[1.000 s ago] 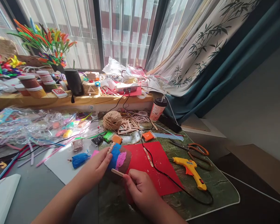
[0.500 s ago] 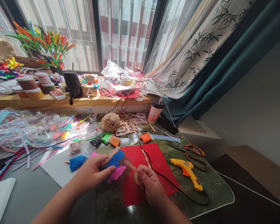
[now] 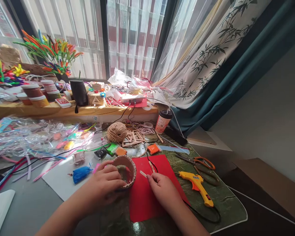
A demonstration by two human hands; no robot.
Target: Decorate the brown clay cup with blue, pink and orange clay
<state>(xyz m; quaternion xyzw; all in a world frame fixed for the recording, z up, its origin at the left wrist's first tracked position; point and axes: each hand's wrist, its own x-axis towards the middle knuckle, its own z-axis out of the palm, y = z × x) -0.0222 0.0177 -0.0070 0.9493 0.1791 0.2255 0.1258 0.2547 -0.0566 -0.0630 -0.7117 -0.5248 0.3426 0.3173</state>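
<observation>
My left hand (image 3: 104, 180) is wrapped round the side of a small round pot (image 3: 131, 167) with a braided rim. The pot's mouth faces up toward me, and its inside looks brownish. My fingers hide its left side. A flat wooden craft stick (image 3: 143, 174) is pinched between the thumb and fingers of my right hand (image 3: 162, 186), its tip pointing left toward the pot, a short gap apart. Beneath the right hand lies a red sheet (image 3: 145, 206), with another craft stick (image 3: 151, 166) on it.
A yellow glue gun (image 3: 196, 183) and orange-handled scissors (image 3: 204, 163) lie at the right. Behind are a twine ball (image 3: 116, 132), orange clay packet (image 3: 153, 149) and paper cup (image 3: 163, 122). A blue clay packet (image 3: 81, 174) lies left, near heaped plastic bags (image 3: 34, 137).
The pot has turned from showing its blue and pink outer side to showing its open mouth. My left hand now reaches over it. My right hand with the stick has shifted slightly right.
</observation>
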